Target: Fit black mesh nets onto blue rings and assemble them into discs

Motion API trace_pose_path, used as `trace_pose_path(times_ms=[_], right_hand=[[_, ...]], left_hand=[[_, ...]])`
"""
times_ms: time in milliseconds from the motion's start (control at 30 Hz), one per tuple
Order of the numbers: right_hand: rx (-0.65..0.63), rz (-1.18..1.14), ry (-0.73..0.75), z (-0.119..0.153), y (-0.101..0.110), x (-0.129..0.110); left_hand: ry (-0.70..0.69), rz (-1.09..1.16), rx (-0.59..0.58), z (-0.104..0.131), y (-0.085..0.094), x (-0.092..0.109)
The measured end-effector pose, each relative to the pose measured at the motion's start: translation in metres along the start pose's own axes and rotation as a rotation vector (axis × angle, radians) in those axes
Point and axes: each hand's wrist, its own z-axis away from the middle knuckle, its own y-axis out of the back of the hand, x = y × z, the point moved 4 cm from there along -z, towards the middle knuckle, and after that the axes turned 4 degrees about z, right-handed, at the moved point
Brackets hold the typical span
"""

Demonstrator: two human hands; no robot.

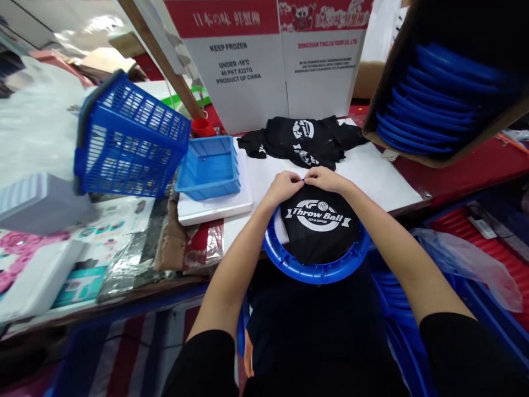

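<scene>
A blue plastic ring (318,273) rests at the table's near edge, against my body. Across it lies a black mesh cloth (326,242) with a white "Throw Ball" print; a gap shows between cloth and ring at the left. At the far side, my left hand (285,184) and my right hand (324,179) pinch the cloth's top edge, fingertips almost meeting. A speck of blue shows between them; the ring's far rim is mostly hidden. Just beyond my hands, several more black printed cloths (306,140) lie in a loose pile.
A shallow blue tray (209,190) and a tilted blue basket (132,138) stand to the left, with a red cup (202,128) behind. White cartons (256,99) wall off the back. At right, a cardboard box (374,129) holds stacked blue rings (425,116).
</scene>
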Motion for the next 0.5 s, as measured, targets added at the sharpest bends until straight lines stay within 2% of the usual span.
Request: trace_pose_path(times_ms=[100, 300, 500], right_hand=[[-0.02, -0.007, -0.004, -0.0031, 0.0004, 0.0023], [0.079, 0.01, 0.034, 0.0015, -0.0038, 0.0032], [0.092, -0.034, 0.066, 0.0057, -0.0037, 0.0018]], left_hand=[[0.013, -0.027, 0.024, 0.0005, 0.0002, 0.0008], [0.01, -0.084, 0.041, 0.0009, -0.0034, 0.0009], [-0.023, -0.065, 0.013, 0.0034, -0.0007, 0.0002]])
